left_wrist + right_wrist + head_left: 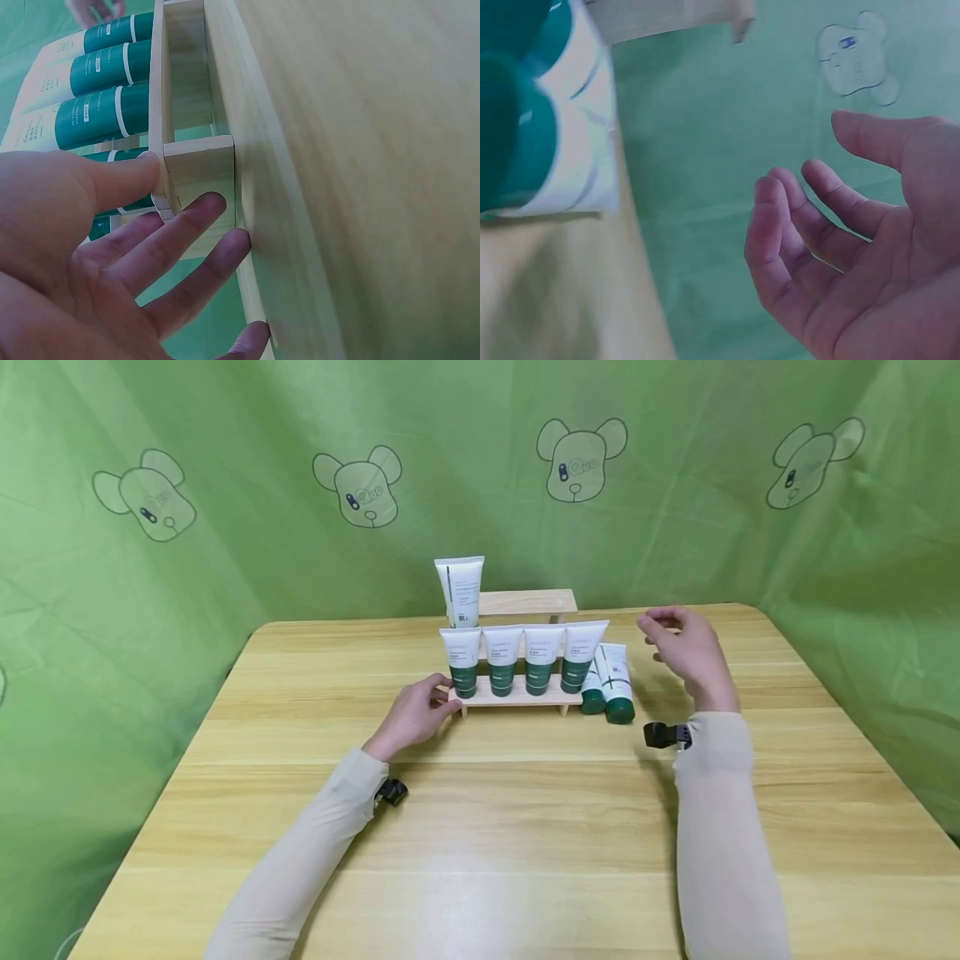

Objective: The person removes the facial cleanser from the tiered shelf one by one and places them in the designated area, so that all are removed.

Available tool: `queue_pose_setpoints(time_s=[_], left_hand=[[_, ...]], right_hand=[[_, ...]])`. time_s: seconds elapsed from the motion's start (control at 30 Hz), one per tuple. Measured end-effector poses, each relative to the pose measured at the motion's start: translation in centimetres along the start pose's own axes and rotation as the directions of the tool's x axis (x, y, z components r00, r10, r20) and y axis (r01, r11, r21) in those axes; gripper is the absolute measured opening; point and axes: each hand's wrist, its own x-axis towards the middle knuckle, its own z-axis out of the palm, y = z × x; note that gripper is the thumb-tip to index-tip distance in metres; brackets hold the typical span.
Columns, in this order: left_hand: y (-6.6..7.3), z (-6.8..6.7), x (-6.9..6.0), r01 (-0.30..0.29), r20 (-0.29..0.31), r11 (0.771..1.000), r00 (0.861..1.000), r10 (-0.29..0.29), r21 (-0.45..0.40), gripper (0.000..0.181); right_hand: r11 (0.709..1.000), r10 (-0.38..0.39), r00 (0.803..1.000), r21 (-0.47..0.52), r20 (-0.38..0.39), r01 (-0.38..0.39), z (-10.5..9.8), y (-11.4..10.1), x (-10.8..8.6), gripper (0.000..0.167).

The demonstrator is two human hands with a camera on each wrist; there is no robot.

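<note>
A tiered wooden display stand [517, 700] stands toward the back of the table. On its lower step several small white-and-green squeeze tubes [501, 649] stand in a row, caps down. A larger white tube [462, 587] stands at the left of a higher step. My left hand [416, 714] pinches the lower step's left end; in the left wrist view the thumb presses the edge, while other fingers spread beside the stand's leg [201, 154]. Right of the stand, two larger tubes [617, 675] lie side by side. Near them my right hand [690, 652] hovers, fingers loosely bent, holding nothing.
The wood-grain table [480, 827] runs back to a green curtain [480, 477] printed with bear heads. The upper step [528, 602] rises behind the row of tubes. Small black cameras [663, 735] are strapped at both wrists.
</note>
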Motion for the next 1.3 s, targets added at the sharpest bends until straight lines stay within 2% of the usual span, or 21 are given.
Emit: queue_pose_setpoints(time_s=[0.27,0.57,0.8,1.0,1.3], left_hand=[[0.0,0.0,-0.1,0.001,0.002,1.0,1.0,-0.001,-0.002,0.042],[0.2,-0.1,-0.1,-0.004,0.001,1.0,1.0,0.004,0.002,0.041],[0.1,-0.1,-0.1,0.01,-0.009,1.0,1.0,-0.01,-0.002,0.04],[0.0,0.3,-0.2,0.015,-0.005,1.0,1.0,-0.015,-0.009,0.041],[0.1,0.1,-0.1,0.007,-0.007,1.0,1.0,-0.007,0.0,0.039]], right_hand=[[0.997,-0.076,0.99,-0.011,-0.118,0.075,-0.4,-2.9,-1.5,0.064],[0.985,-0.164,0.969,0.013,-0.185,0.169,1.2,-6.7,-2.8,0.053],[0.962,-0.249,0.951,0.064,-0.186,0.264,3.5,-9.0,-3.4,0.049],[0.935,-0.346,0.924,0.016,-0.16,0.353,5.5,-10.4,-3.9,0.041],[0.905,-0.425,0.901,-0.011,-0.084,0.425,8.3,-13.0,-4.1,0.041]])
